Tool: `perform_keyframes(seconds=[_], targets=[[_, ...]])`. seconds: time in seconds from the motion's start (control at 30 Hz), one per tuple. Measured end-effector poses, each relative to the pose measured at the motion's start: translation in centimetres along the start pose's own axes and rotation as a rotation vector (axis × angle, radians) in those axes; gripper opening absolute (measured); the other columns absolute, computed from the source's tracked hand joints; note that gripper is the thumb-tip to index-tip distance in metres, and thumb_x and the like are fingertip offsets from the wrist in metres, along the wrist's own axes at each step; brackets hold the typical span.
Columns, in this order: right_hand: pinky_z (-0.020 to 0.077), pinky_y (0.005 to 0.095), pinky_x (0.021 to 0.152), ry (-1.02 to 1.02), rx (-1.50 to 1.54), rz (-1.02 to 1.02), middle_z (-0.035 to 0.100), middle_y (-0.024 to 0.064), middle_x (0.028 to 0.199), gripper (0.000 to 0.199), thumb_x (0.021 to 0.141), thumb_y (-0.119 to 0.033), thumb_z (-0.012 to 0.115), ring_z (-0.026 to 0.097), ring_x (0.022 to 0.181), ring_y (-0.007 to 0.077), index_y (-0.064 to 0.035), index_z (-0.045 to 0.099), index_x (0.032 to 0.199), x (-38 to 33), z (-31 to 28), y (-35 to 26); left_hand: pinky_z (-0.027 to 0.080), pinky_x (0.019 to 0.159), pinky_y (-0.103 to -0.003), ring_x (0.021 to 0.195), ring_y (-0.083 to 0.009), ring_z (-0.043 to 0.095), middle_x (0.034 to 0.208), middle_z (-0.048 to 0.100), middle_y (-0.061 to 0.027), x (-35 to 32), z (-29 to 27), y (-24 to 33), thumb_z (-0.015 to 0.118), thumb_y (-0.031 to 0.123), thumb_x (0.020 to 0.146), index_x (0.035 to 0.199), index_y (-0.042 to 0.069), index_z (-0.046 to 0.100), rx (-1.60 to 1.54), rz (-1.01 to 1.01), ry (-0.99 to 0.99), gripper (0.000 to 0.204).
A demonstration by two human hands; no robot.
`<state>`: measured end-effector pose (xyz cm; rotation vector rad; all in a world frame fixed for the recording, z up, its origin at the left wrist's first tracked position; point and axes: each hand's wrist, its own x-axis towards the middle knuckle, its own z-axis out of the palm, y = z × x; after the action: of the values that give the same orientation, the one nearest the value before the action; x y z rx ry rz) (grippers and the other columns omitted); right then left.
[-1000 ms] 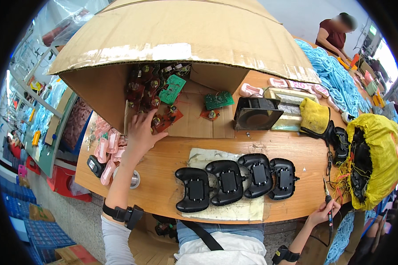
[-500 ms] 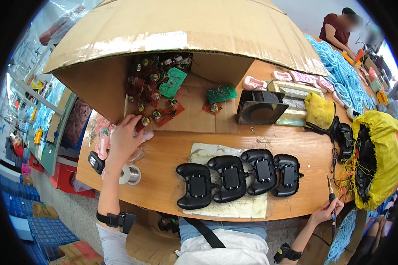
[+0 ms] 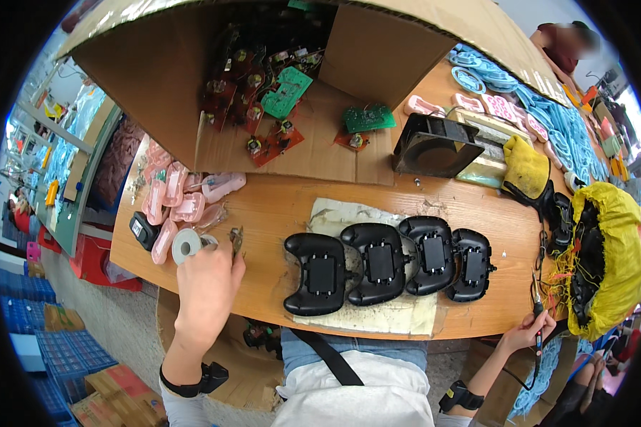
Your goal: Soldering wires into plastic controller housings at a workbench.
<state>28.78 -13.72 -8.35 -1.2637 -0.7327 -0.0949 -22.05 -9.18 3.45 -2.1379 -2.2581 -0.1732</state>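
Observation:
My left hand (image 3: 208, 288) is closed on a small circuit board (image 3: 237, 240), seen nearly edge-on and partly hidden by the fingers. It is just beside a solder spool (image 3: 186, 245) on the table. At the right table edge, my right hand (image 3: 525, 333) grips a soldering iron (image 3: 538, 310), its tip pointing up and away. Between the hands, several black game controller shells (image 3: 322, 275) lie in a row on a pale, stained sheet (image 3: 335, 212). Red circuit boards (image 3: 274, 142) and a green circuit board (image 3: 286, 92) lie inside an open cardboard box (image 3: 384, 53).
Pink plastic shells (image 3: 174, 186) and a small black device (image 3: 143, 230) lie at the left. A black fan (image 3: 434, 146), a yellow cloth (image 3: 527, 162) and a yellow sack (image 3: 619, 263) stand at the right. A person (image 3: 566, 50) is at the far right.
My left hand has drawn back from the box toward me, bringing a circuit board out with it. My right hand keeps the soldering iron in about the same place. The view has shifted.

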Motion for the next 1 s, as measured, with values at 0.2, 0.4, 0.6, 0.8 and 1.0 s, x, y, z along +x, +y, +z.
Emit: perform_keyframes(seconds=[0.2, 0.4, 0.6, 0.8, 1.0], targets=[[0.0213, 0.0206, 0.043, -0.033, 0.071, -0.027, 0.034, -0.0001, 0.059, 0.018, 0.094, -0.01, 0.051, 0.03, 0.045, 0.0062, -0.007, 0.042, 0.079, 0.2, 1.1, -1.2, 0.048, 0.056, -0.038, 0.06, -0.0329, 0.063, 0.062, 0.062, -0.0157, 2.2, 2.1, -0.5, 0.061, 0.023, 0.087, 0.095, 0.0, 0.066, -0.283, -0.072, -0.087, 0.025], [0.0211, 0.0198, 0.043, -0.072, 0.076, -0.031, 0.037, 0.0014, 0.058, 0.018, 0.095, -0.012, 0.049, 0.03, 0.045, 0.0056, -0.0066, 0.043, 0.079, -0.2, 1.9, -3.1, 0.048, 0.072, -0.037, 0.083, -0.0338, 0.061, 0.094, 0.063, -0.0174, 0.6, 3.2, -3.1, 0.057, 0.009, 0.088, 0.11, 0.0, 0.06, -0.557, 0.005, 0.015, 0.024], [0.0228, 0.0184, 0.043, -0.213, 0.204, -0.047, 0.037, 0.0013, 0.056, 0.016, 0.095, -0.013, 0.047, 0.029, 0.045, 0.0055, -0.0053, 0.042, 0.082, -1.3, 3.9, -5.9, 0.042, 0.093, -0.039, 0.109, -0.0366, 0.052, 0.119, 0.055, -0.0173, -0.1, 5.4, -2.2, 0.06, 0.004, 0.084, 0.121, 0.004, 0.054, -0.583, 0.063, 0.023, 0.038], [0.0244, 0.0185, 0.044, -0.266, 0.229, -0.044, 0.035, 0.0008, 0.055, 0.016, 0.094, -0.013, 0.047, 0.029, 0.043, 0.0057, -0.006, 0.041, 0.081, -2.7, 5.9, -7.6, 0.038, 0.099, -0.039, 0.115, -0.0335, 0.047, 0.123, 0.054, -0.0159, 1.4, 6.8, -1.6, 0.061, 0.006, 0.083, 0.123, 0.004, 0.053, -0.67, 0.031, 0.051, 0.041], [0.0246, 0.0189, 0.043, -0.365, 0.225, -0.024, 0.035, -0.0004, 0.054, 0.017, 0.093, -0.014, 0.047, 0.029, 0.042, 0.0049, -0.0073, 0.04, 0.08, -3.9, 7.0, -8.0, 0.039, 0.095, -0.039, 0.108, -0.0344, 0.048, 0.119, 0.054, -0.0155, 1.6, 7.0, -2.5, 0.061, 0.006, 0.083, 0.123, 0.005, 0.054, -0.762, 0.128, -0.082, 0.041]])
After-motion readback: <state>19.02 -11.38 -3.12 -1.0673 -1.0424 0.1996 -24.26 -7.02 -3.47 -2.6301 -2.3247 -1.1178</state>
